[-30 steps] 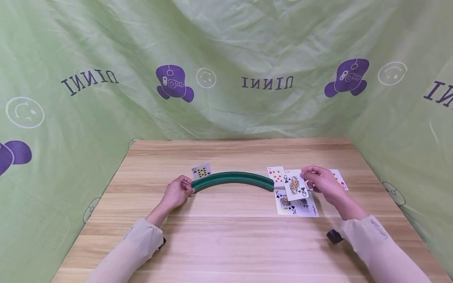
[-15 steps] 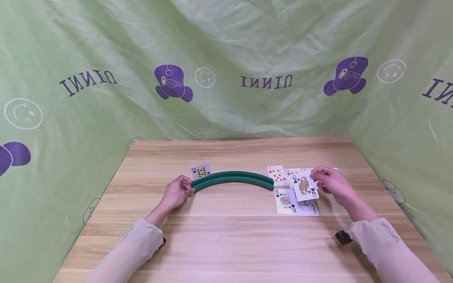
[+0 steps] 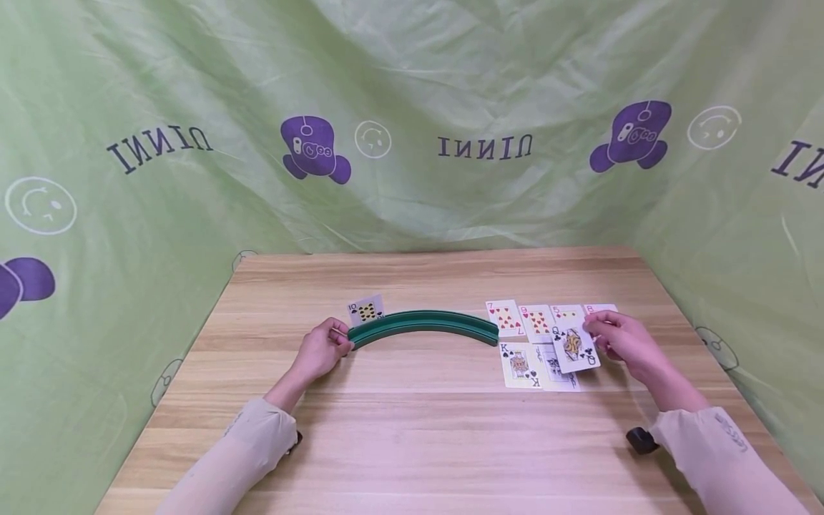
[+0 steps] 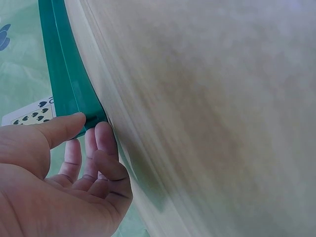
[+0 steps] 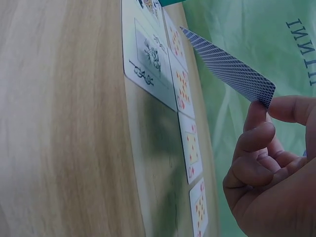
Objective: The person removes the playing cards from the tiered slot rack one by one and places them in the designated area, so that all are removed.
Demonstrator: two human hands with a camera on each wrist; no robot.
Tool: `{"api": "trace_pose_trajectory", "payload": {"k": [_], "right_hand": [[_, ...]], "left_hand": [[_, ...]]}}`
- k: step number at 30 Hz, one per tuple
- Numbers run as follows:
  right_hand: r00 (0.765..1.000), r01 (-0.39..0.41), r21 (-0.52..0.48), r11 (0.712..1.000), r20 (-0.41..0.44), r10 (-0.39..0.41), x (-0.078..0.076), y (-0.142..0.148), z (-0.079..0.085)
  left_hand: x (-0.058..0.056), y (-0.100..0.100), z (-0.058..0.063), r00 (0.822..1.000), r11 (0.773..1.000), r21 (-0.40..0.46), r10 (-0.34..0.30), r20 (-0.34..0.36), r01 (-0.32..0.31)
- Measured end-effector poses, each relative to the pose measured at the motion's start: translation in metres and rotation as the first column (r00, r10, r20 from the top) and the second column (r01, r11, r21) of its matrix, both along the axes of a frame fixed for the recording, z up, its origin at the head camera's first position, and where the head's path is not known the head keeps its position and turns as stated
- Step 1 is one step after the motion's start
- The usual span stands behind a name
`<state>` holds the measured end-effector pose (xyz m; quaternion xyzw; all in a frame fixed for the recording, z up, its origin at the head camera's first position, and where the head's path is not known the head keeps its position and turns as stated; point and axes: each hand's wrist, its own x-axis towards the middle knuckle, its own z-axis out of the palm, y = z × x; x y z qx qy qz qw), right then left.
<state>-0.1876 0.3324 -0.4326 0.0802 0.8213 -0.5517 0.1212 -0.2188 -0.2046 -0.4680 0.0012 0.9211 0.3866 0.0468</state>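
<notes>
A green curved card holder (image 3: 423,322) stands on the table, its left end pinched between the thumb and fingers of my left hand (image 3: 320,350). The ten of spades (image 3: 366,311) stands upright in the holder near that end. My right hand (image 3: 624,345) pinches the queen of clubs (image 3: 571,346) by its upper right corner. In the right wrist view the queen's patterned back (image 5: 232,66) shows, raised above the table and tilted. Below it lie the king of spades (image 3: 520,365) and a joker (image 3: 558,373), partly covered by the queen in the head view.
Behind these lies a row of red cards: a seven (image 3: 505,318), a nine (image 3: 535,322), a five (image 3: 566,315) and an eight (image 3: 599,309). The wooden table (image 3: 412,443) ends at a green printed curtain (image 3: 412,207).
My right hand has moved to the right with the queen of clubs, uncovering more of the nine, the five and the joker. The left hand and the holder have stayed in place.
</notes>
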Motion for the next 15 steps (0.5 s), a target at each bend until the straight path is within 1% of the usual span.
{"api": "trace_pose_trajectory", "payload": {"k": [7,15], "right_hand": [[0.999,0.023,0.053,0.998,0.023,-0.024,0.004,0.009,-0.004],[0.999,0.007,0.110,0.994,0.036,-0.011,0.007,0.017,-0.009]], "left_hand": [[0.000,0.000,-0.001,1.000,1.000,0.006,0.007,0.004,-0.007],[0.000,0.000,0.000,1.000,1.000,-0.003,-0.001,-0.010,0.001]]}}
